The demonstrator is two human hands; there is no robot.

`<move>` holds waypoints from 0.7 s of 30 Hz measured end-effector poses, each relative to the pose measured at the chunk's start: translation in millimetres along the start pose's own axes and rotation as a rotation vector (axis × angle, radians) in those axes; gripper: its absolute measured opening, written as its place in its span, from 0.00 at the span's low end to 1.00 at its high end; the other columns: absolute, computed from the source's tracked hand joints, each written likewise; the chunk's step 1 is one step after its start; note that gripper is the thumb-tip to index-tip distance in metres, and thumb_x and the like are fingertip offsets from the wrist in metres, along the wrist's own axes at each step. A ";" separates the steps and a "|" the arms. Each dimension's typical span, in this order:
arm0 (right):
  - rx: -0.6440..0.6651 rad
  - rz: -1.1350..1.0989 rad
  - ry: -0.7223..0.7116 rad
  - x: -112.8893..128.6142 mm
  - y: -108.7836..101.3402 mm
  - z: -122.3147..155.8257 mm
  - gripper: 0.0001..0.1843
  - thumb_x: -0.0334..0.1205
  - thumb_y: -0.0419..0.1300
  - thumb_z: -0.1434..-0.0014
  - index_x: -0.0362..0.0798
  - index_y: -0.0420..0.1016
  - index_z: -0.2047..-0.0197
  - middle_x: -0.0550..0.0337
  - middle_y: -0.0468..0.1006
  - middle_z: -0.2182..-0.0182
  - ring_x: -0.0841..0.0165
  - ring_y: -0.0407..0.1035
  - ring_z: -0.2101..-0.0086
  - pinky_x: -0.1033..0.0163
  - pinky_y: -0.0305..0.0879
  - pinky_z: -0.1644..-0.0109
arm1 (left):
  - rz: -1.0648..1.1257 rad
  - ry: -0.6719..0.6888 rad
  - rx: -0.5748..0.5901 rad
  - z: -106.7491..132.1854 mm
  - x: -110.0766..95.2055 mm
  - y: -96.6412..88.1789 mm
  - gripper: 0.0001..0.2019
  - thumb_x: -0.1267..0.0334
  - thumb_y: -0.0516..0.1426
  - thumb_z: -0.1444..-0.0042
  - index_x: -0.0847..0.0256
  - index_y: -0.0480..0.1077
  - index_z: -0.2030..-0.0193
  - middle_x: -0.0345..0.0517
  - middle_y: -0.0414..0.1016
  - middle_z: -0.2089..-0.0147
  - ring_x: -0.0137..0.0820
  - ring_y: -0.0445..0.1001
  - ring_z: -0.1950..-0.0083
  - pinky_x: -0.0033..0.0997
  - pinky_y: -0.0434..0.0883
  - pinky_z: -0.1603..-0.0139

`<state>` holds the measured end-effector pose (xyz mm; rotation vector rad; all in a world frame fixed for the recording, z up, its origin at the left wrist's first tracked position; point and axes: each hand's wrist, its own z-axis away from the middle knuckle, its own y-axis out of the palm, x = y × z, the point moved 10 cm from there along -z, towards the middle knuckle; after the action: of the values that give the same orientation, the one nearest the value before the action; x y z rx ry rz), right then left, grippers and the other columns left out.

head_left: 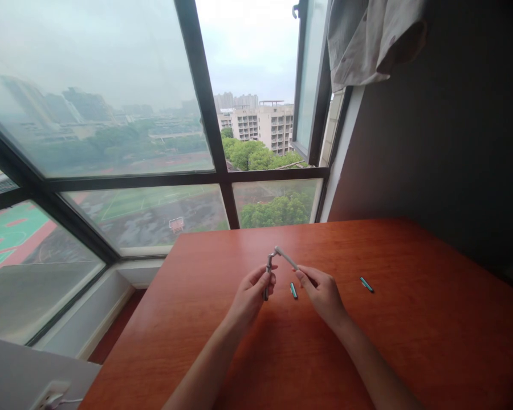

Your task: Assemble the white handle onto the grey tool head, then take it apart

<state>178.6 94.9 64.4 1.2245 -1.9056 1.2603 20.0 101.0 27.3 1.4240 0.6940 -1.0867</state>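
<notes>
My left hand (255,288) is closed around a silver razor handle (269,266), held upright with its bent neck at the top. A slim light-grey stick (287,258) is pinched in my right hand (322,293). It slants up to the left, and its small tip meets or nearly meets the razor handle's neck; whether they touch I cannot tell. Its exact kind is too small to make out. On the table between my hands lies a teal and black razor cartridge (293,290). Another teal razor cartridge (366,284) lies to the right of my right hand.
Both hands are above a reddish-brown wooden table (222,364). Behind it stand large dark-framed windows (222,179), one pane swung open (310,85). Grey cloth (363,45) hangs at the upper right beside a dark wall (431,142). A plug in a socket (53,397) shows at the lower left.
</notes>
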 end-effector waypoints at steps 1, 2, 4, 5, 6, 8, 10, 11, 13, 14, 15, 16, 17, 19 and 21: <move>-0.007 0.001 0.004 -0.7 -1.0 -0.1 0.21 0.49 0.51 0.37 0.44 0.80 0.60 0.55 0.79 0.71 0.66 0.71 0.72 0.66 0.65 0.68 | 0.018 -0.005 0.010 0.5 0.3 1.4 0.21 0.53 0.63 0.50 0.63 0.74 0.52 0.44 0.67 0.69 0.24 0.61 0.72 0.25 0.57 0.70; -0.009 0.000 0.006 -1.2 -1.4 0.0 0.21 0.48 0.51 0.37 0.44 0.80 0.59 0.55 0.79 0.71 0.66 0.71 0.72 0.66 0.65 0.68 | 0.033 -0.009 0.016 1.0 0.4 2.4 0.21 0.53 0.63 0.49 0.63 0.74 0.52 0.44 0.66 0.69 0.24 0.61 0.71 0.24 0.57 0.70; -0.003 -0.006 0.006 -1.0 -0.8 0.3 0.21 0.48 0.51 0.37 0.44 0.80 0.59 0.55 0.78 0.72 0.66 0.70 0.72 0.66 0.65 0.69 | 0.049 -0.010 0.017 1.6 -0.2 2.9 0.20 0.55 0.63 0.48 0.63 0.74 0.51 0.44 0.66 0.69 0.23 0.61 0.71 0.24 0.57 0.70; 0.005 -0.011 0.006 -0.6 -0.1 0.5 0.21 0.49 0.51 0.37 0.44 0.80 0.59 0.56 0.78 0.73 0.67 0.70 0.73 0.66 0.64 0.69 | 0.049 -0.009 0.012 1.7 -0.7 2.5 0.20 0.55 0.62 0.48 0.64 0.74 0.51 0.44 0.66 0.69 0.23 0.60 0.71 0.24 0.57 0.70; 0.018 -0.019 0.006 0.1 1.2 0.8 0.21 0.49 0.51 0.37 0.43 0.80 0.60 0.56 0.77 0.73 0.67 0.69 0.73 0.67 0.64 0.70 | 0.046 -0.009 0.006 1.8 -1.2 2.0 0.20 0.55 0.62 0.48 0.64 0.74 0.51 0.44 0.66 0.69 0.23 0.60 0.71 0.24 0.57 0.70; 0.050 -0.037 0.005 1.9 4.1 1.3 0.21 0.49 0.51 0.37 0.43 0.80 0.62 0.58 0.76 0.75 0.69 0.68 0.75 0.68 0.63 0.72 | 0.038 -0.012 -0.006 2.0 -2.0 1.4 0.20 0.55 0.63 0.49 0.64 0.74 0.51 0.44 0.66 0.70 0.23 0.60 0.72 0.24 0.56 0.70; 0.073 -0.053 -0.002 3.9 6.0 1.5 0.21 0.49 0.51 0.37 0.43 0.80 0.63 0.58 0.76 0.76 0.69 0.68 0.76 0.68 0.62 0.73 | 0.040 -0.019 -0.010 2.3 -2.4 1.7 0.20 0.55 0.63 0.49 0.64 0.74 0.52 0.43 0.66 0.70 0.23 0.60 0.72 0.24 0.56 0.71; 0.071 -0.055 -0.006 4.4 5.6 1.3 0.21 0.49 0.51 0.37 0.43 0.80 0.64 0.58 0.76 0.75 0.69 0.68 0.75 0.68 0.63 0.73 | 0.047 -0.023 -0.011 2.6 -2.6 2.0 0.20 0.55 0.63 0.49 0.65 0.74 0.52 0.43 0.66 0.70 0.24 0.60 0.72 0.24 0.56 0.70; 0.042 -0.043 -0.010 4.0 2.5 0.7 0.21 0.49 0.51 0.37 0.43 0.80 0.62 0.58 0.76 0.75 0.69 0.69 0.74 0.68 0.64 0.71 | 0.061 -0.027 -0.016 3.3 -2.9 2.4 0.20 0.54 0.63 0.50 0.65 0.75 0.53 0.43 0.66 0.71 0.24 0.60 0.72 0.25 0.56 0.70; 0.022 -0.033 -0.010 3.1 0.6 0.5 0.21 0.49 0.51 0.37 0.43 0.80 0.62 0.57 0.77 0.74 0.68 0.69 0.74 0.67 0.64 0.71 | 0.062 -0.027 -0.019 3.8 -3.2 2.5 0.20 0.54 0.63 0.50 0.65 0.75 0.54 0.43 0.66 0.71 0.24 0.60 0.72 0.25 0.56 0.70; 0.006 -0.021 -0.010 2.3 -0.8 0.3 0.21 0.49 0.52 0.37 0.43 0.80 0.62 0.56 0.77 0.74 0.68 0.70 0.74 0.67 0.65 0.70 | 0.057 -0.024 -0.022 4.2 -3.7 2.5 0.20 0.54 0.63 0.49 0.65 0.75 0.54 0.43 0.66 0.71 0.24 0.60 0.72 0.25 0.56 0.70; 0.000 -0.010 -0.011 1.7 -1.1 0.2 0.21 0.49 0.52 0.37 0.44 0.80 0.62 0.56 0.77 0.74 0.67 0.70 0.74 0.67 0.65 0.69 | 0.047 -0.022 -0.021 4.7 -4.1 2.8 0.19 0.54 0.63 0.49 0.65 0.75 0.55 0.43 0.66 0.72 0.24 0.60 0.72 0.26 0.56 0.70; 0.003 -0.003 -0.012 1.2 -0.5 0.1 0.20 0.49 0.52 0.37 0.44 0.80 0.63 0.56 0.78 0.74 0.67 0.70 0.73 0.66 0.65 0.69 | 0.034 -0.020 -0.019 5.1 -4.5 3.3 0.19 0.54 0.63 0.49 0.65 0.75 0.55 0.42 0.66 0.72 0.25 0.60 0.72 0.26 0.56 0.70; 0.017 -0.001 -0.008 0.3 1.3 0.2 0.20 0.49 0.52 0.38 0.44 0.81 0.64 0.55 0.78 0.73 0.67 0.70 0.73 0.66 0.65 0.69 | 0.014 -0.017 -0.011 5.6 -5.3 4.6 0.18 0.53 0.62 0.49 0.64 0.75 0.55 0.42 0.65 0.72 0.25 0.60 0.72 0.26 0.56 0.69; 0.014 -0.013 0.014 -1.7 1.0 0.4 0.21 0.49 0.52 0.38 0.44 0.81 0.63 0.56 0.78 0.73 0.67 0.70 0.73 0.66 0.65 0.70 | 0.009 -0.015 -0.006 5.7 -6.3 5.6 0.19 0.53 0.62 0.49 0.64 0.75 0.55 0.42 0.66 0.72 0.25 0.60 0.72 0.26 0.56 0.70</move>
<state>178.4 95.4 62.4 1.2305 -1.8792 1.2741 21.3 95.6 35.8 1.4110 0.6793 -1.0863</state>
